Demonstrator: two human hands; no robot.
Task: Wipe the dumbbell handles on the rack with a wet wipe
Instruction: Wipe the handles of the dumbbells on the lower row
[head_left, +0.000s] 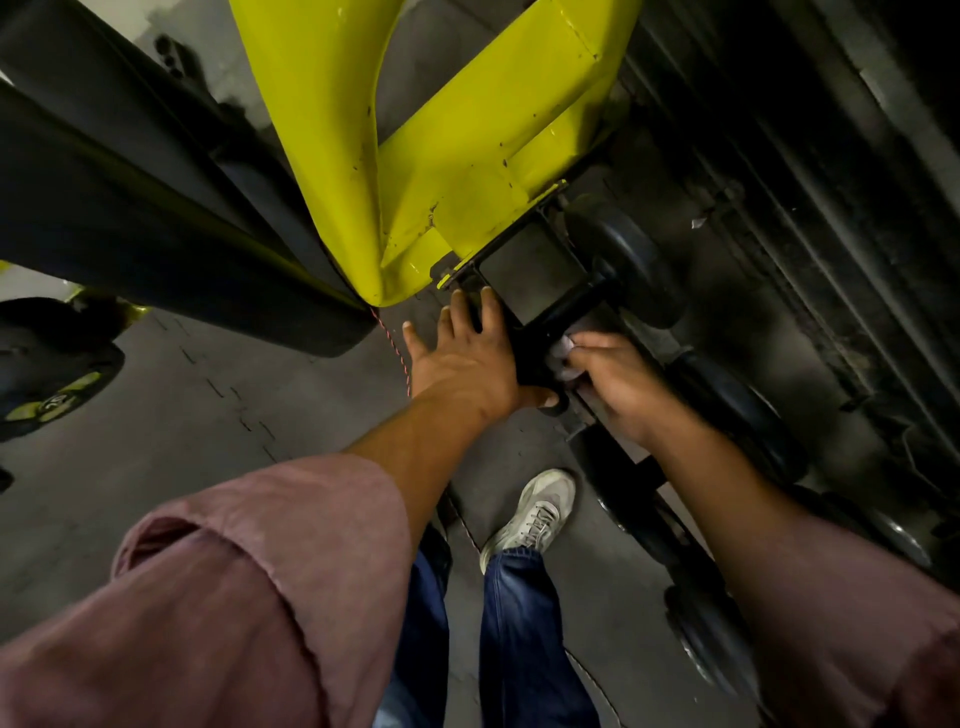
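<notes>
Gym floor (156, 415) below; right hand (618, 384) presses wipe (563, 353) on dumbbell handle (576, 306)

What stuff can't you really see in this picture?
All in the head view:
- wet wipe: mostly covered by the right hand; only a white corner shows.
- dumbbell handle: partly behind that hand and the wipe.
- left hand: fingertips lie on a black bracket; underside hidden.
- lower dumbbells: dark, blurred, cut by the right edge.
- second shoe: hidden behind the jeans.

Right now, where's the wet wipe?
Centre-right in the head view: the wet wipe is bunched in the right hand, pressed to a dumbbell handle below the yellow frame.
</notes>
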